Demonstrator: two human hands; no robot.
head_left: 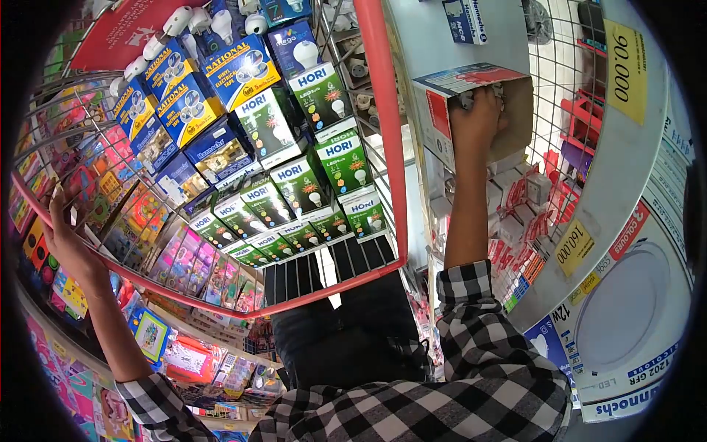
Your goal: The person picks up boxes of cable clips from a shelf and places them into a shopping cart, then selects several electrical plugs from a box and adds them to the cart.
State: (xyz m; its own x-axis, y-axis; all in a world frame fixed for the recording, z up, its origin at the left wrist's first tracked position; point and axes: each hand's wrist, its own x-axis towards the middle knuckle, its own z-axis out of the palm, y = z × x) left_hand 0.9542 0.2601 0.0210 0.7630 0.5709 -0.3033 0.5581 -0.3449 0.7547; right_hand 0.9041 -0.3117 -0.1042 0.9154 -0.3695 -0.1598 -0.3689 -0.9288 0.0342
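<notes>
Curved shelf [626, 168], yellow price tags [626, 72]

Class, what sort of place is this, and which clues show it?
Probably a shop: handwritten price tags, packaged goods in a red-rimmed cart, and stocked wire racks.

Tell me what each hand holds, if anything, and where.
The left hand holds the cart by its red side rim. The right hand is inside the open box; whether it grips anything there cannot be told.

"90.000" on yellow tag [626, 72]
</notes>
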